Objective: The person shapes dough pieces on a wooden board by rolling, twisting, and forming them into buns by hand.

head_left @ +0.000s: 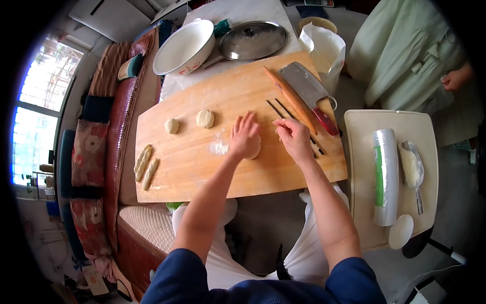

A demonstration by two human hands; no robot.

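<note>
Dark blue cloth sleeves are closest — the left hand, grip wide, covers round pale dough on the tan wooden board; press evenly. The right hand curls closed.

Wooden board: two twisted dough strips lie beside the left edge. Two dough balls rest in the left half. Loose flour lies near the middle, a dough piece right of it. Toward the right edge: dark chopsticks, rolling pin, cleaver.
</note>
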